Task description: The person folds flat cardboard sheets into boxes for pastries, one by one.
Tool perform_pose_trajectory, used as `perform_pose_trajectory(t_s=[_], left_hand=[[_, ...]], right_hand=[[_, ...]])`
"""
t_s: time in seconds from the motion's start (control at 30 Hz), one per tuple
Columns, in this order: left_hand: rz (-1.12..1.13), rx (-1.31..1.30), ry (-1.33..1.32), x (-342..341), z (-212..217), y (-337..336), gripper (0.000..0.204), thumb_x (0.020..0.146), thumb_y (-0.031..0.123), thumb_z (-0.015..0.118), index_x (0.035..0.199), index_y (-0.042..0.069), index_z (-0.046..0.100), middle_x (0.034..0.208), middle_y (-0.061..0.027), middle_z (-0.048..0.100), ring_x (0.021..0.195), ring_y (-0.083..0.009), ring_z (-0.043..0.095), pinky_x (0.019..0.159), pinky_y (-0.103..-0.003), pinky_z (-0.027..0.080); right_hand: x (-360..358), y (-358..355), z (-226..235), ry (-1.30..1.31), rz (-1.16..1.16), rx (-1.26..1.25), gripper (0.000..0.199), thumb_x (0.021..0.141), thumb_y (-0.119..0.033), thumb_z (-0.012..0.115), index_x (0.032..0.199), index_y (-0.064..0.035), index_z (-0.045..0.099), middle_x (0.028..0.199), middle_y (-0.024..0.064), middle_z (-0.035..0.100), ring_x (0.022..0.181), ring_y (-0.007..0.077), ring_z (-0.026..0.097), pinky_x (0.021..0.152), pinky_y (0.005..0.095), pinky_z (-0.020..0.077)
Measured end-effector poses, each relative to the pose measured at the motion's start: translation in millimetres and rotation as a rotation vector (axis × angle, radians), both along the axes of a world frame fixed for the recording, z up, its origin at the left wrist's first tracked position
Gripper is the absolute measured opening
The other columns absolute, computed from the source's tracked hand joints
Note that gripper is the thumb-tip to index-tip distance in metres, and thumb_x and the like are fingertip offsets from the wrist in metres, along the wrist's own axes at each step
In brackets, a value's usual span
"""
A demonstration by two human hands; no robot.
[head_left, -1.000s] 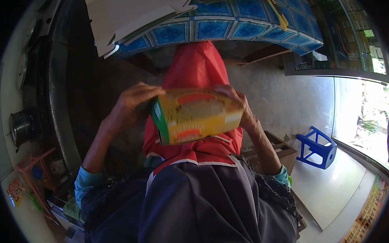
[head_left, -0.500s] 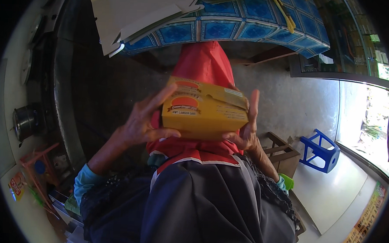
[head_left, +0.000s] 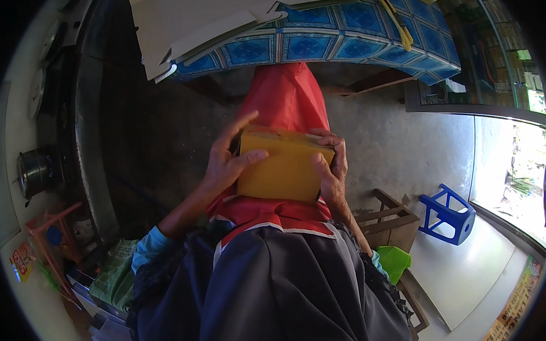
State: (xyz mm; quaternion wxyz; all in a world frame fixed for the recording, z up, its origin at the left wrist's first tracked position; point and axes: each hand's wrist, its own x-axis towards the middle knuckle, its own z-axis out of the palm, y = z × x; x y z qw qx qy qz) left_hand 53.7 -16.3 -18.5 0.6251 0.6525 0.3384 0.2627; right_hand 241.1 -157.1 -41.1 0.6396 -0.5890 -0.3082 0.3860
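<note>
Between my two hands, above my lap, is a yellow cardboard box (head_left: 280,171) with a plain side facing me. My left hand (head_left: 228,159) holds its left end, the thumb pressed on the plain face and a finger stretched up past the top edge. At the other end, my right hand (head_left: 335,167) wraps round the corner, with its thumb on the face and its fingers over the top. The far faces of the box are hidden. A red cloth (head_left: 285,98) with a pale border drapes over my lap, beneath and beyond the box.
Ahead stands a table with a blue patterned cloth (head_left: 309,45), white card sheets (head_left: 200,15) overhanging its edge. To the right are a blue plastic stool (head_left: 464,224), wooden furniture (head_left: 398,228) and a glass-fronted cabinet (head_left: 503,58). A dark pot (head_left: 34,171) is at left.
The box has tipped so its printed faces turned away and a plain side now faces me. Both hands came closer together; the left moved right, and the right shifted left and regripped over the top.
</note>
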Motion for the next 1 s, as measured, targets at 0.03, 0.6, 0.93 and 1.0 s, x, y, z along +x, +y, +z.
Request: perform_pose_trajectory(t_s=[0.03, 0.6, 0.93, 1.0], left_hand=[[-0.016, 0.039, 0.048, -4.0, -10.6, -0.8, 0.046, 0.087, 0.022, 0.074, 0.125, 0.003, 0.058, 0.12, -0.0128, 0.06, 0.111, -0.0235, 0.058, 0.097, -0.034, 0.045], [0.105, 0.366, 0.141, 17.7, -15.6, -21.0, 0.025, 0.106, 0.016, 0.042, 0.119, 0.001, 0.055, 0.109, -0.0185, 0.06, 0.099, -0.0298, 0.059, 0.088, -0.039, 0.047], [-0.152, 0.826, -0.152, 59.7, 71.2, 5.4, 0.041, 0.096, 0.017, 0.062, 0.132, 0.001, 0.052, 0.118, -0.0283, 0.054, 0.102, -0.0437, 0.061, 0.084, -0.045, 0.051], [-0.164, 0.857, -0.186, 65.3, 81.1, 11.5, 0.049, 0.095, 0.02, 0.064, 0.137, 0.0, 0.048, 0.121, -0.0303, 0.053, 0.104, -0.0441, 0.061, 0.085, -0.045, 0.052]], right_hand=[[-3.4, 0.4, -1.6, 0.026, -0.035, -0.03, 0.029, 0.094, -0.022, 0.059, 0.117, -0.0049, 0.051, 0.128, 0.0152, 0.055, 0.114, 0.0236, 0.054, 0.099, 0.0387, 0.0437], [35.3, 3.0, 10.8, -0.352, 0.204, -0.145, 0.024, 0.098, -0.021, 0.059, 0.114, -0.0027, 0.056, 0.107, 0.0109, 0.062, 0.101, 0.0222, 0.06, 0.088, 0.0334, 0.0473], [108.4, 8.1, 143.8, -0.924, 0.56, -0.114, 0.063, 0.074, -0.017, 0.078, 0.131, -0.0027, 0.056, 0.113, 0.0176, 0.06, 0.106, 0.0338, 0.06, 0.093, 0.0406, 0.0502], [114.7, 12.1, 164.4, -0.997, 0.569, -0.084, 0.067, 0.07, -0.016, 0.08, 0.131, -0.0025, 0.057, 0.113, 0.0166, 0.061, 0.105, 0.0344, 0.06, 0.09, 0.0409, 0.0513]])
